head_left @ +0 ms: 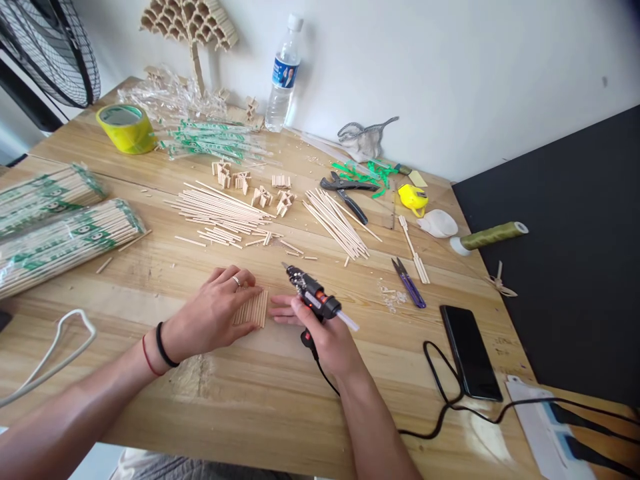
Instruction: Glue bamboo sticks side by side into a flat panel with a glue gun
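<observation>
My left hand has its thumb and fingers closed around a flat row of short wooden sticks lying side by side on the table. In my right hand is a black hot glue gun, with a clear glue stick out of its back and its nozzle pointing up and left. The right fingertips stretch under the gun, close to the right end of the row. Behind the hands lie a pile of long sticks, cut short sticks and several small glued stick pieces.
Right of the hands are purple snips, a phone and the black cord. Pliers and more sticks lie farther back. Bagged sticks are at left, near yellow tape. A bottle stands by the wall.
</observation>
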`<state>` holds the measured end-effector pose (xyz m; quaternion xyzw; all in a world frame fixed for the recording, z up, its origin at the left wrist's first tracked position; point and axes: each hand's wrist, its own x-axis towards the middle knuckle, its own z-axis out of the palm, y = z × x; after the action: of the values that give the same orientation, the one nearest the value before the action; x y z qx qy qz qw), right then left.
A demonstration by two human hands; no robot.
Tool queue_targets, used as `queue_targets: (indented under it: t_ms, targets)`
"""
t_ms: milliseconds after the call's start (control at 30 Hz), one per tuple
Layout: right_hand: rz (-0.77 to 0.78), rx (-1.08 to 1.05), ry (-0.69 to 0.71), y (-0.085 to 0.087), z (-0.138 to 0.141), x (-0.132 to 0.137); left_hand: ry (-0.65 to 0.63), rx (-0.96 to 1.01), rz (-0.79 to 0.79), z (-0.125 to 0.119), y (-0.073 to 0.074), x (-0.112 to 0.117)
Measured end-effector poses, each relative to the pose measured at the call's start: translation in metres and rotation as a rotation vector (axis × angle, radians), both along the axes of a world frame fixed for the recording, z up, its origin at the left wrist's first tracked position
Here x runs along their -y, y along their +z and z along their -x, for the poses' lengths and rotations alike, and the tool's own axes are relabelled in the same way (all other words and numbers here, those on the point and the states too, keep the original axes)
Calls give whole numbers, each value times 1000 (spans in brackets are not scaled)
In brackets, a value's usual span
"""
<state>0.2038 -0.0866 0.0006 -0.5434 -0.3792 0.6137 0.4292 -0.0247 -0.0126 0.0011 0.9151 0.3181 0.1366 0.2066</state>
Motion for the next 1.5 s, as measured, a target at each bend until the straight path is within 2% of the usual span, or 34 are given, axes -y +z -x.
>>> queue_targets:
  t_ms: [200, 400, 633, 767, 867, 1033, 1233, 1400, 1500]
  targets:
    - [-135, 37, -174, -3, -4, -4, -26, 18, 13, 1, 2, 0]
    - [-160, 105, -219, -2, -6, -3, 10, 82, 21, -2, 5, 3]
    - [-328, 74, -221, -14, -12, -2, 116, 334, 223, 2, 17, -3]
    - [-336, 70, -243, -14, -10, 1, 159, 396, 304, 4, 25, -5]
    - [-322, -15, -216, -7, -8, 4, 175, 442, 347, 5, 25, -4]
    - [-314, -148, -61, -5, -11, 8, 151, 529, 359, 8, 20, -3]
    - [-346, -96, 75, -9, -17, 11, 109, 596, 368, 7, 18, -3]
    - [-354, -33, 82, -7, -16, 11, 86, 625, 408, 6, 19, -3]
    - [-338, -37, 33, -9, -13, 12, 76, 608, 393, 7, 20, -3]
